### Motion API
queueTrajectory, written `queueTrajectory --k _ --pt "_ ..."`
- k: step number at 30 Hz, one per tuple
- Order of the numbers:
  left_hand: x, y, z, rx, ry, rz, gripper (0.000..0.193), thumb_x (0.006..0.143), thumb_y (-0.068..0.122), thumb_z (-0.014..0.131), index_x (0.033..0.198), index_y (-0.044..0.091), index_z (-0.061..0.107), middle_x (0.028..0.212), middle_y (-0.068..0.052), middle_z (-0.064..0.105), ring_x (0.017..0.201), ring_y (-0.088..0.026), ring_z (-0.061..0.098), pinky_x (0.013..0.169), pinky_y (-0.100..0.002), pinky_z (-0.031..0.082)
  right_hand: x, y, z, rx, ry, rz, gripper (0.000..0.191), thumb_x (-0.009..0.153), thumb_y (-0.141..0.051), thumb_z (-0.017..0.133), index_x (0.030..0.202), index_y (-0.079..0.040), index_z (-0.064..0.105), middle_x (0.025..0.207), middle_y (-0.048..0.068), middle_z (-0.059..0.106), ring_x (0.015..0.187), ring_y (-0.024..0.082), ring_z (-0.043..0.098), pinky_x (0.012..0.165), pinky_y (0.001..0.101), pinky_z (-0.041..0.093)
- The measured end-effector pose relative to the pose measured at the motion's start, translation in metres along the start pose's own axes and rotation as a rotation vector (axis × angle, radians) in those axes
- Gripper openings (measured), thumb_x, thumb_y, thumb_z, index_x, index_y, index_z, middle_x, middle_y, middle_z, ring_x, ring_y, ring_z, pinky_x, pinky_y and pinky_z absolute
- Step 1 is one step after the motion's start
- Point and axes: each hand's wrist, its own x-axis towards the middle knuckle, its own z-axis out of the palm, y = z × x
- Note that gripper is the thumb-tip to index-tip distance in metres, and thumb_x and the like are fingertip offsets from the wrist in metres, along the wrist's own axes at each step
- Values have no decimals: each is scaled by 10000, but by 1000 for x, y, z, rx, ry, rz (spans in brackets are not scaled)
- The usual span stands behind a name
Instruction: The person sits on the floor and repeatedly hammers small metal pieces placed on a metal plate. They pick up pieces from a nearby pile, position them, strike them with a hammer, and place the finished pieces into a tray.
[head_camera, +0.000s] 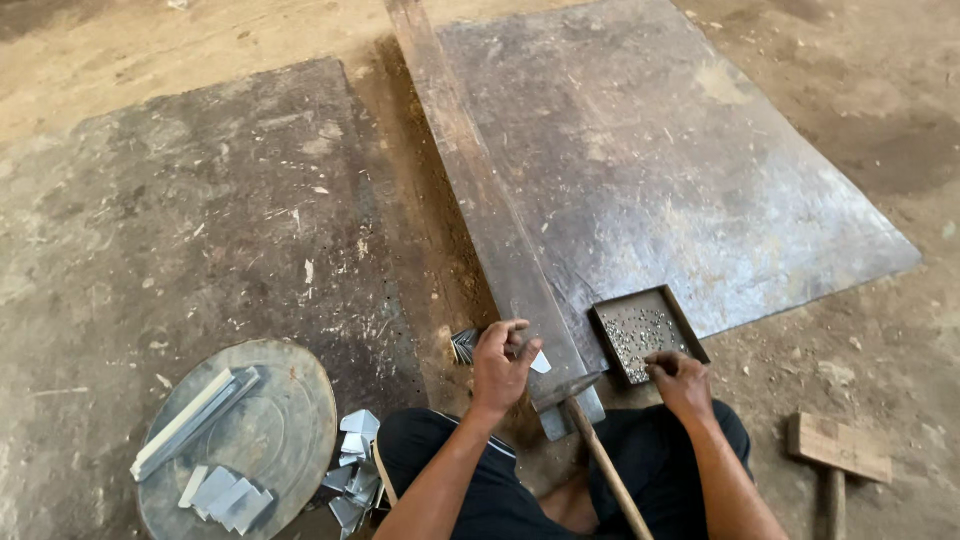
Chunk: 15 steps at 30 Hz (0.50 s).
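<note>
**Hands at the steel bar and the rivet tray**

The left hand curls over a small, shiny folded metal piece, pinching it against the long, rusty steel bar. The right hand reaches with bent fingers into the shallow square tray of tiny silvery rivets; whether it holds one cannot be told. A hammer leans between the knees. Cut strips lie on a round metal disc. Broad, scuffed sheets leave open floor ahead.
</note>
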Motion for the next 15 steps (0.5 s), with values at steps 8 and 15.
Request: queueTrajectory --k 8,15 --pt "-47 212 -114 -756 -809 136 134 1101 62 579 1101 -8 693 990 -98 687 880 -196 645 782 -302 529 -4 7 3 -43 -20 -60 182 843 -100 747 996 -16 795 832 76 778 761 118 698 688 287 555" --pt "-53 222 -126 -967 -1017 214 371 1167 203 509 1419 -67 547 1454 -272 574 1392 -391 615 1209 -506 499 -3 11 2 -18 -29 -11 187 831 -85 734 997 -17 786 849 76 783 768 118 702 701 290 555"
